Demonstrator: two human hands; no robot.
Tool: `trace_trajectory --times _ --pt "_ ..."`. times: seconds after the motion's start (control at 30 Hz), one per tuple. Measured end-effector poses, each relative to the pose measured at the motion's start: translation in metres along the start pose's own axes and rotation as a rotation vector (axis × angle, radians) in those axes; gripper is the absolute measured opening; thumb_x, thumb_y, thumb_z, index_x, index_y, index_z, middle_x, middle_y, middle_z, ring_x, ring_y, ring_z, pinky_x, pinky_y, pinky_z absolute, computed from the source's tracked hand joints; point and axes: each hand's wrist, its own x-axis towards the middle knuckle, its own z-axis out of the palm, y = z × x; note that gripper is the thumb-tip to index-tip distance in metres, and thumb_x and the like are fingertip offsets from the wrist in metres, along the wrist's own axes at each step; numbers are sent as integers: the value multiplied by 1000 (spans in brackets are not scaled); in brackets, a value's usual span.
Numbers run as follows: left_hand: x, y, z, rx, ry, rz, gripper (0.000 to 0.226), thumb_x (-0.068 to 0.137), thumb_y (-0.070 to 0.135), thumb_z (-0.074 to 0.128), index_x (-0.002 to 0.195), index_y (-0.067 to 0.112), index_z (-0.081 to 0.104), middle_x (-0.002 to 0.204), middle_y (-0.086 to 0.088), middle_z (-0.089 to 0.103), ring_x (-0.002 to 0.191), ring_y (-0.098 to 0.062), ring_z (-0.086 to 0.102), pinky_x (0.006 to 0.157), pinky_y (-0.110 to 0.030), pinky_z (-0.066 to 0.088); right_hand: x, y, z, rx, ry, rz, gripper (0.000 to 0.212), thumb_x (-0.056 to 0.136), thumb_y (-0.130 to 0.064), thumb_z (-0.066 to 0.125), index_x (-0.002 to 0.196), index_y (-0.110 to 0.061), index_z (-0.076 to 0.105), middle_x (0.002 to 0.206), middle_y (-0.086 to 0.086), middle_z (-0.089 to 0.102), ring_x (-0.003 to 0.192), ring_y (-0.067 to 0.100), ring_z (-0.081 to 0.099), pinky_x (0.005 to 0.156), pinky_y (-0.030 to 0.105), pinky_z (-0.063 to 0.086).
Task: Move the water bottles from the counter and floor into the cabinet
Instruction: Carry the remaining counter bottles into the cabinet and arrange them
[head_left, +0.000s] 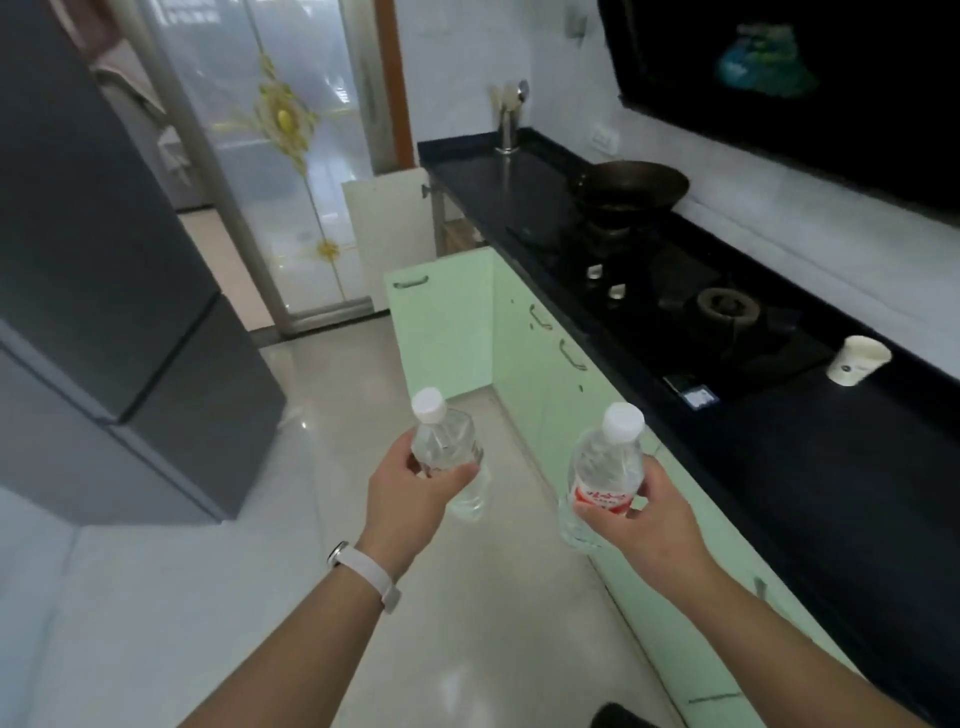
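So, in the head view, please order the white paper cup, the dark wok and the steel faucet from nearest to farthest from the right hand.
1. White paper cup, on the black counter, right of the right hand.
2. Dark wok, on the far burner.
3. Steel faucet, at the counter's far end.

The black counter (831, 467) bore a gas hob (727, 332) and a white paper cup (857, 360). A wok (631, 187) sat on the hob.
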Motion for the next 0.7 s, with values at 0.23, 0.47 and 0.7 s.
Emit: trace_trajectory --times 0.23,0.47,0.7 --pt "26 -16 -65 13 177 -53 38 74 20 89 107 26 72 94 9 75 81 -2 68 75 -20 51 53 -32 71 -1 -164 -35 55 67 -30 88 111 -39 56 104 -14 66 81 -2 68 82 30 56" --pt "109 -29 -84 56 256 -97 34 73 21 89 102 27 73 92 8 75 88 -15 70 82 -33 56 144 -52 126 7 -293 -71 56 67 -30 89 106 -47 53 104 -17 66 80 -4 68 79 26 54" --pt "230 -10 -85 112 264 -138 34 75 23 87 106 28 72 94 10 75 83 -5 68 75 -24 50 271 -83 171 52 -342 -65 56 67 -26 89 111 -41 56 105 -15 67 82 -4 68 83 30 56"
